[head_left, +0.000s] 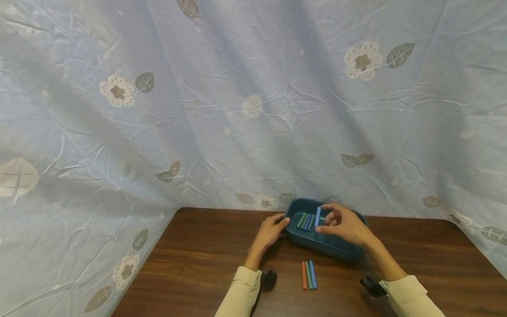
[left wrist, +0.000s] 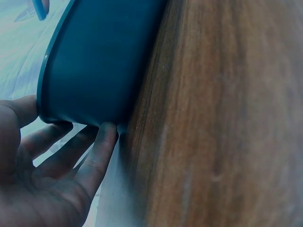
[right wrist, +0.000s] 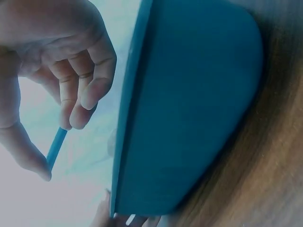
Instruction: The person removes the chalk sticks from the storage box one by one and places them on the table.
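My right hand (head_left: 343,223) pinches a light blue chalk stick (head_left: 318,216) between thumb and fingertips, above the inside of a teal plastic tub (head_left: 322,247). The stick also shows between the fingers in the right wrist view, beside the tub wall (right wrist: 189,109). At the tub's left end, my left hand (head_left: 271,229) holds the rim, its thumb at the edge and its fingertips (left wrist: 108,130) against the outer wall. Several green and blue chalk sticks (head_left: 305,222) lie side by side inside the tub, toward its left.
On the brown wooden table (head_left: 198,259), in front of the tub, a red chalk stick (head_left: 304,276), a green one (head_left: 309,276) and a blue one (head_left: 313,275) lie in a row. A pale flowered curtain (head_left: 245,132) hangs behind the table.
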`<state>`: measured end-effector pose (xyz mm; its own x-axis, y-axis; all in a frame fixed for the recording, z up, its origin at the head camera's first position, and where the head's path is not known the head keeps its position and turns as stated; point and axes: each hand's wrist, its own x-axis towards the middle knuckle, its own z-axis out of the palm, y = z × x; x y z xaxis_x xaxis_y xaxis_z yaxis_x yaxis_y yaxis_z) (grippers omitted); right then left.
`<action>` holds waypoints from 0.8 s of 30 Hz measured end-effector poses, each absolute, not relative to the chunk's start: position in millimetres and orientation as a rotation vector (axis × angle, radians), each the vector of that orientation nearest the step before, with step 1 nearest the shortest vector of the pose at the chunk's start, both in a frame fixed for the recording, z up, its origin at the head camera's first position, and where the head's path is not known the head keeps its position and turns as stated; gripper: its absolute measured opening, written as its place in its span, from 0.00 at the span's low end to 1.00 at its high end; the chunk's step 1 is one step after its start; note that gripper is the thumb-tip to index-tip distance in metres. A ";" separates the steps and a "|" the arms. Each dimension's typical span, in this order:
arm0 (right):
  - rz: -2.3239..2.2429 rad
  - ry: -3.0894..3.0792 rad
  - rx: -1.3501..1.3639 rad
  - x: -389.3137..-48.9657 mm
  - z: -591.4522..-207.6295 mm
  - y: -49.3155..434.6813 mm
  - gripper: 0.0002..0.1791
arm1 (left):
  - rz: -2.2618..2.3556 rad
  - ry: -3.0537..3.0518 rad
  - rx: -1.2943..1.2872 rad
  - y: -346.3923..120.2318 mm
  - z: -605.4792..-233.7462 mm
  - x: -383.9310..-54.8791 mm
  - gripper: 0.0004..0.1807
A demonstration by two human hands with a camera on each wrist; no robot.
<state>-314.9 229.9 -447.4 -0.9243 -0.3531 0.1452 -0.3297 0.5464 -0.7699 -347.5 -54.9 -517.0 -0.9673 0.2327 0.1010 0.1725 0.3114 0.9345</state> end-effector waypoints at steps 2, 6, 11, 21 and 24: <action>-1.351 2.740 -0.627 -309.8 -445.6 229.5 0.45 | 1.783 2.494 0.387 -54.7 -516.9 -348.1 0.27; -1.358 2.725 -0.653 -297.1 -443.9 228.9 0.44 | 1.771 2.508 0.379 -53.9 -517.3 -348.7 0.27; -1.381 2.674 -0.712 -282.4 -445.8 228.3 0.43 | 1.746 2.520 0.384 -54.2 -518.4 -348.7 0.28; -1.417 2.599 -0.696 -262.1 -455.9 224.3 0.42 | 1.723 2.543 0.379 -54.8 -518.3 -348.2 0.28; -1.427 2.564 -0.700 -256.7 -458.5 224.3 0.42 | 1.721 2.550 0.375 -54.8 -519.2 -348.0 0.28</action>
<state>-256.7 224.3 -458.5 -0.8849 -0.4519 0.1131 -0.3342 0.4467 -0.8299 -348.0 -54.8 -519.2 -0.9699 0.2224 0.0996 0.1755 0.3543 0.9185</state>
